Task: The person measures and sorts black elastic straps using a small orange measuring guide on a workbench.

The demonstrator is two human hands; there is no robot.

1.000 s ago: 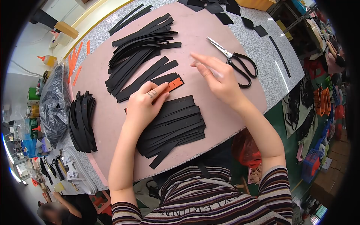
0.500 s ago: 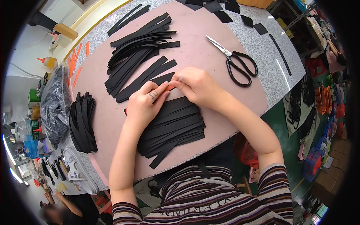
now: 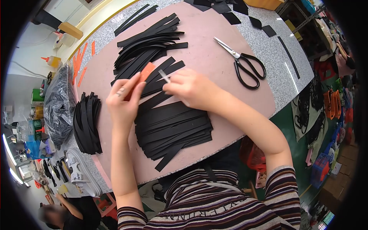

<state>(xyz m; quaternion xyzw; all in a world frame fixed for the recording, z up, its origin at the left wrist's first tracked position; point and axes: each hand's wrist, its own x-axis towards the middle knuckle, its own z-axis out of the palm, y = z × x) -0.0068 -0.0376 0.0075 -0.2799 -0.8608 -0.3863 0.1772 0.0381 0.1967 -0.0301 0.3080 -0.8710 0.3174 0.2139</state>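
Observation:
My left hand (image 3: pixel 124 100) pinches an orange strip (image 3: pixel 147 71) above the black strips. To its right, my right hand (image 3: pixel 188 87) holds a thin whitish strip (image 3: pixel 164 76) between its fingers, slightly blurred. Under and in front of my hands lies a wide pile of black strips (image 3: pixel 174 126) on the pink mat (image 3: pixel 214 151). Farther back is another pile of black strips (image 3: pixel 147 42). A bundle of black strips (image 3: pixel 87 124) lies at the mat's left edge. Scissors (image 3: pixel 239 57) with black handles lie partly open to the right.
Orange strips (image 3: pixel 81 57) lie at the mat's left edge. Beside them are a dark plastic bag (image 3: pixel 58 107) and a glue bottle (image 3: pixel 51 61). Black diamond-shaped pieces (image 3: pixel 255 23) lie at the back right. Another person (image 3: pixel 73 209) is at the lower left.
My hands have moved apart. My left hand has moved left with the orange strip, which now shows plainly, and the whitish strip has come into view at my right hand.

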